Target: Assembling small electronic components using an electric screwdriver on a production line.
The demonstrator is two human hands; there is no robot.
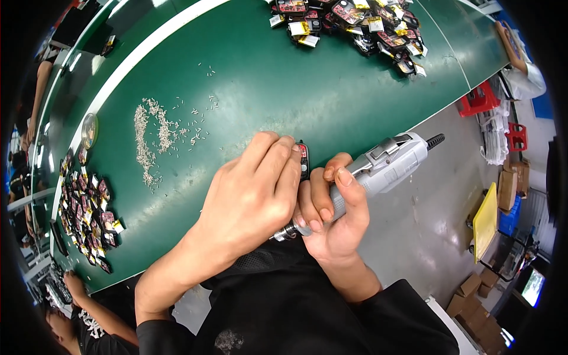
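Observation:
My right hand (334, 213) is wrapped round a light grey electric screwdriver (384, 168), its cord end pointing up and to the right. The screwdriver's metal nose (286, 232) shows low, beneath my left wrist. At the table's near edge, the fingers of my left hand (257, 183) are bent and pressed together against a small black-cased device (304, 161) with a red circuit board. Most of that device is behind my fingers, and my left thumb is hidden. Loose small screws (163, 130) lie scattered on the green table (248, 77), left of my left hand.
Small devices with silvery battery packs form a pile (361, 23) at the far side and another pile (89, 213) at the left. A round dish (89, 130) stands near the white strip. Another person's arm (97, 305) is at lower left. Red stools (480, 100) stand at right.

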